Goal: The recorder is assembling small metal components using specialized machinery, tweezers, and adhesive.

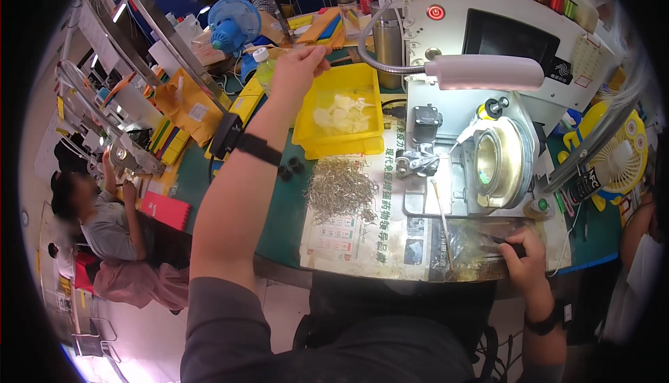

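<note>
My left hand (pixel 301 69) is raised over the far left corner of a yellow plastic bin (pixel 338 147). Its thumb and fingers are closed together, and anything between them is too small to make out. Pale, whitish translucent pieces (pixel 345 114) lie inside the bin. My right hand (pixel 526 254) is near the front edge of the bench, closed around a thin dark tool (pixel 512 245) that points left. In front of the bin, a tangled heap of small metal wire pieces (pixel 340 191) rests on printed paper (pixel 331 240).
A white machine (pixel 446 38) with a dark screen carries a round metal ring (pixel 496 163); a lamp (pixel 488 73) on a flexible neck overhangs it. A thin rod (pixel 442 219) lies before it. Fans (pixel 235 21) stand either side. Another person (pixel 115 226) sits at left.
</note>
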The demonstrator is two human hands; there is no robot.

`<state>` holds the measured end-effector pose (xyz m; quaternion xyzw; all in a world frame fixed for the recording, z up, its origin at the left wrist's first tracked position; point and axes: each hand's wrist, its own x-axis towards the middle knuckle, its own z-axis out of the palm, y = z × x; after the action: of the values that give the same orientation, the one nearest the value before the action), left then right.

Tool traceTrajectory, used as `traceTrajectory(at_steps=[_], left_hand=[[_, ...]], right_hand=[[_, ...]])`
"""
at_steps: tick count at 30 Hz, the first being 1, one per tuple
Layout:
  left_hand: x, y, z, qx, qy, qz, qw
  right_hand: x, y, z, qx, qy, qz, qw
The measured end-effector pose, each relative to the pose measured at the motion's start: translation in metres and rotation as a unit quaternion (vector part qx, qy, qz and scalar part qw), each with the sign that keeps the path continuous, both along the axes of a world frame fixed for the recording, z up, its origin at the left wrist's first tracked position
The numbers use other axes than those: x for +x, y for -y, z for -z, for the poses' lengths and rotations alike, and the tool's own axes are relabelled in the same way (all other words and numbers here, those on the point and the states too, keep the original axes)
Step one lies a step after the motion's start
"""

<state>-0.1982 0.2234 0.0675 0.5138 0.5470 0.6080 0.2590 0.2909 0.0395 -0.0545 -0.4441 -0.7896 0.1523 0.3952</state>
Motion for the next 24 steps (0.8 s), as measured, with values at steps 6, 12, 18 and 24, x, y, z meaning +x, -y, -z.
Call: traceTrajectory(at_steps=[6,12,18,24], left_hand=[[-0.008,-0.037,-0.028,-0.051,0.104,0.026,0.993],[-0.023,-0.007,-0.006,-0.075,-0.347,0.094,0.930],[-0.019,0.041,-0.007,-0.239,-0.409,0.127,0.871],[-0.016,0.054,0.026,-0.230,-0.406,0.231,0.854]], right_hand=[[-0.004,-0.004,0.003,-0.065,-0.060,0.036,0.995],[-0.005,-0.005,0.002,-0.065,-0.038,0.018,0.997],[-0.004,-0.005,0.003,-0.074,-0.047,0.021,0.996],[-0.004,-0.004,0.003,-0.074,-0.043,0.020,0.996]])
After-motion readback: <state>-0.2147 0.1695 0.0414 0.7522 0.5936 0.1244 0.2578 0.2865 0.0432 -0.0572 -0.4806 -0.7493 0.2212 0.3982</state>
